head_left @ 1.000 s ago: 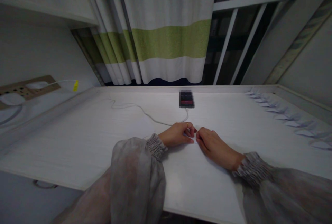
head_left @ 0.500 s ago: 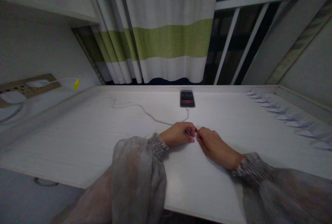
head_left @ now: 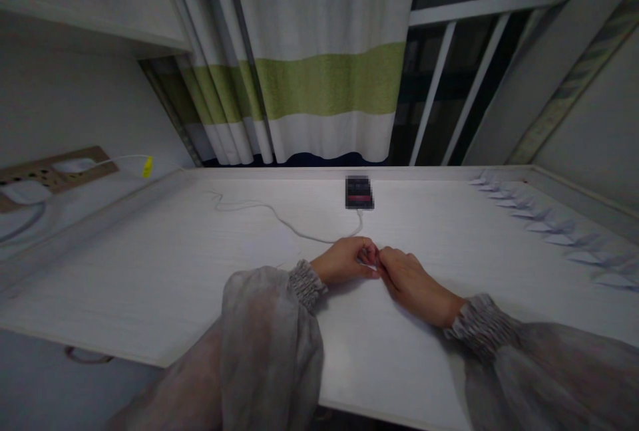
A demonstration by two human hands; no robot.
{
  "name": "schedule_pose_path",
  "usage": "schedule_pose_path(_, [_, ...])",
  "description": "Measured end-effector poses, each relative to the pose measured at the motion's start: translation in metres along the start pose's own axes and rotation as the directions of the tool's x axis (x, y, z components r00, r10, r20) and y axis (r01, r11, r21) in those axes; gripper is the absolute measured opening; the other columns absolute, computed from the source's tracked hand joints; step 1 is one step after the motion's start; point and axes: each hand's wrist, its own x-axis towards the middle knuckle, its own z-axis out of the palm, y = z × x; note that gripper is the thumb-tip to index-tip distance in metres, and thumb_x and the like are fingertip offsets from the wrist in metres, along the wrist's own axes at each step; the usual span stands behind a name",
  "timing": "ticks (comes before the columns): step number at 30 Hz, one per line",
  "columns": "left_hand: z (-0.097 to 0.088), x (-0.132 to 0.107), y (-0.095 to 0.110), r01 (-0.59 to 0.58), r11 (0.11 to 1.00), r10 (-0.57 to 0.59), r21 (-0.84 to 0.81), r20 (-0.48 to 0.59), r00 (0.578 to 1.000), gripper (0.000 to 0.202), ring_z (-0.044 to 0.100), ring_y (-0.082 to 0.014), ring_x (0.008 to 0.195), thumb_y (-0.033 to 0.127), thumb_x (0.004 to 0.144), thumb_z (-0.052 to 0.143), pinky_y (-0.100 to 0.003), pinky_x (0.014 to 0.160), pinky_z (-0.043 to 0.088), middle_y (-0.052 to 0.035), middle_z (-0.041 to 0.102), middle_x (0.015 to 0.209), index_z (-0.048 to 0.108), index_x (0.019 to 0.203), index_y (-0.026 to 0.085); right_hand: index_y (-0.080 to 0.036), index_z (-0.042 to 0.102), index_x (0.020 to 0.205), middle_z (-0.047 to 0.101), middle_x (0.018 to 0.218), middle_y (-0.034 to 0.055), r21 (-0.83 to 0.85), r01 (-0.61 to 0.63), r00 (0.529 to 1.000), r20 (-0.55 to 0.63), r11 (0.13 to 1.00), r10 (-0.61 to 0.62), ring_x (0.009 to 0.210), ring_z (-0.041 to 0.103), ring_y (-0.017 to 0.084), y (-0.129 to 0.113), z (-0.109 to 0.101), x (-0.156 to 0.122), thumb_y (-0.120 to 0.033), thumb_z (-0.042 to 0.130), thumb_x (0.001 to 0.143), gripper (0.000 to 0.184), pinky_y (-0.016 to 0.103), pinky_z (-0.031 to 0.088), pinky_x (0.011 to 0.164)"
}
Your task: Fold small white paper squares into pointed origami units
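Note:
My left hand [head_left: 344,261] and my right hand [head_left: 407,278] rest on the white desk [head_left: 150,271], fingertips meeting near the middle. Both hands have their fingers curled and pinched together over a small pale piece [head_left: 370,263] between them, too small to name. My left hand wears a ring. Loose grey sleeves cover both forearms. A white cable [head_left: 279,218] runs just behind my left hand to a small dark device [head_left: 359,192] farther back on the desk.
A row of small folded white paper shapes [head_left: 544,225] lines the desk's right edge. A power strip [head_left: 54,171] with white plugs sits on the ledge at left. A striped curtain [head_left: 319,65] and white rails stand behind the desk.
Both hands have stayed together at the same spot, with only slight finger shifts. The view has nudged a little.

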Motion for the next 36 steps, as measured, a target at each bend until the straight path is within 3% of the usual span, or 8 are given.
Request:
schedule_pose_path(9, [0.008,0.005,0.002,0.165,0.985,-0.168,-0.055,-0.054,0.984,0.023,0.048,-0.0085,0.062,0.009,0.050,0.068,-0.020,0.059,0.037,0.0028,0.055,0.066,0.048,0.062,0.014,-0.016,0.049,0.084,0.049,0.085,0.0082,0.047,-0.088,0.996,-0.019,0.995,0.089,0.079,0.046,0.018,0.000,-0.003,-0.001,-0.013,0.037,0.082,0.012,0.031,0.036,0.070])
schedule_pose_path(15, [0.008,0.005,0.002,0.157,0.986,-0.160,-0.049,-0.063,0.985,0.024,0.047,-0.0080,0.060,0.008,0.049,0.068,-0.020,0.058,0.036,0.0041,0.051,0.063,0.052,0.066,0.014,-0.017,0.048,0.074,0.048,0.077,0.0035,0.127,-0.097,0.995,-0.007,0.987,0.099,0.074,0.045,0.016,0.009,-0.005,-0.001,-0.009,0.041,0.075,0.011,0.028,0.036,0.067])
schedule_pose_path(24, [0.008,0.005,0.004,0.170,0.984,-0.173,-0.050,-0.054,0.983,0.018,0.048,-0.0080,0.062,0.007,0.050,0.066,-0.021,0.060,0.037,-0.0018,0.059,0.079,0.052,0.059,0.012,-0.018,0.045,0.066,0.047,0.068,0.0000,0.330,-0.049,0.998,0.048,0.943,0.035,0.064,0.044,0.013,0.020,-0.019,-0.001,-0.005,0.042,0.067,0.013,0.026,0.038,0.062])
schedule_pose_path(30, [0.008,0.006,0.003,0.182,0.980,-0.186,-0.081,-0.047,0.981,0.018,0.048,-0.0074,0.059,0.008,0.050,0.067,-0.020,0.058,0.038,0.0001,0.058,0.071,0.054,0.061,0.012,-0.017,0.047,0.072,0.048,0.068,-0.0003,0.442,-0.122,0.992,0.092,0.889,0.090,0.065,0.045,0.012,0.019,-0.022,-0.001,-0.017,0.042,0.074,0.006,0.026,0.040,0.061])
schedule_pose_path(33, [0.007,0.006,0.003,0.177,0.980,-0.182,-0.091,-0.047,0.982,0.018,0.047,-0.0073,0.057,0.010,0.050,0.068,-0.019,0.055,0.037,0.0019,0.055,0.063,0.056,0.064,0.012,-0.018,0.045,0.069,0.046,0.067,-0.0013,0.423,-0.142,0.990,0.040,0.895,0.138,0.061,0.042,0.012,0.015,-0.014,0.002,-0.028,0.050,0.073,0.012,0.024,0.038,0.056])
schedule_pose_path(36, [0.007,0.006,0.002,0.183,0.979,-0.186,-0.088,-0.030,0.982,0.016,0.045,-0.0068,0.054,0.009,0.050,0.066,-0.018,0.052,0.035,0.0032,0.052,0.058,0.057,0.063,0.012,-0.018,0.045,0.067,0.045,0.068,-0.0016,0.365,-0.157,0.987,0.023,0.918,0.159,0.061,0.041,0.011,0.012,-0.010,0.006,-0.027,0.057,0.069,0.015,0.024,0.036,0.056])
